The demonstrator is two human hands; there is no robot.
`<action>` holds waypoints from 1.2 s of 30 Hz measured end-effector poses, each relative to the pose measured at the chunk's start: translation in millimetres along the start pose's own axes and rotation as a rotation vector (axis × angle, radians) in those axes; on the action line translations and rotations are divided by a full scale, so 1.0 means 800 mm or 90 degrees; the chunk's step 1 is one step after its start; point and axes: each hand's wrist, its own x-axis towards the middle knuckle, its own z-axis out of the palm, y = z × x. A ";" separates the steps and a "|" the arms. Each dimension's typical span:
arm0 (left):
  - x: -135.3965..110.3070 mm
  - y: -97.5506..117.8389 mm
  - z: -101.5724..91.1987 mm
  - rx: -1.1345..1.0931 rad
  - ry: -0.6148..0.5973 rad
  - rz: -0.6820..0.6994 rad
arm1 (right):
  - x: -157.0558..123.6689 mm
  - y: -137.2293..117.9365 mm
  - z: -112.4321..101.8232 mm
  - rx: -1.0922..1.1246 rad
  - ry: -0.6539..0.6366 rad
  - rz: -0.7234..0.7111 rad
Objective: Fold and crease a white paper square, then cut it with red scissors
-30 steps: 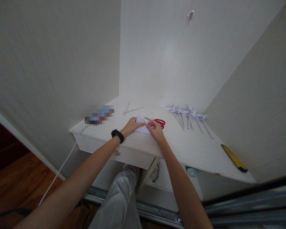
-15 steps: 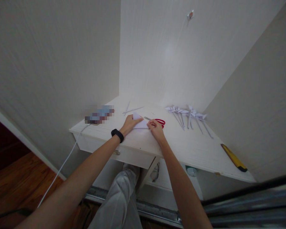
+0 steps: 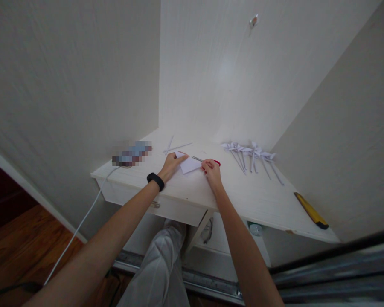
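Note:
A folded piece of white paper (image 3: 191,165) is held just above the white desk, stretched between both hands. My left hand (image 3: 172,165), with a black band at the wrist, grips its left side, thumb on top. The right corner is pinched between thumb and fingers of my right hand (image 3: 211,170). Behind the paper and partly under my right hand lie scissors (image 3: 216,162) with red handles; their blades point left. Two thin rolled paper sticks (image 3: 177,147) cross each other on the desk beyond my left hand.
Paper pinwheel-like shapes on sticks (image 3: 255,151) lie in a row at the back right. A yellow-and-black cutter knife (image 3: 311,210) rests near the right wall. At the left is a blurred-out device (image 3: 132,154) with a white cable (image 3: 80,226). Walls enclose the desk (image 3: 243,198).
The paper has turned between my hands: its point stood up at the back before, and now its lower edge dips toward me. My right hand has risen slightly, covering more of the scissors.

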 end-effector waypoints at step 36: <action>-0.010 0.002 0.005 0.110 -0.241 -0.007 | -0.011 -0.012 0.006 0.017 -0.073 -0.029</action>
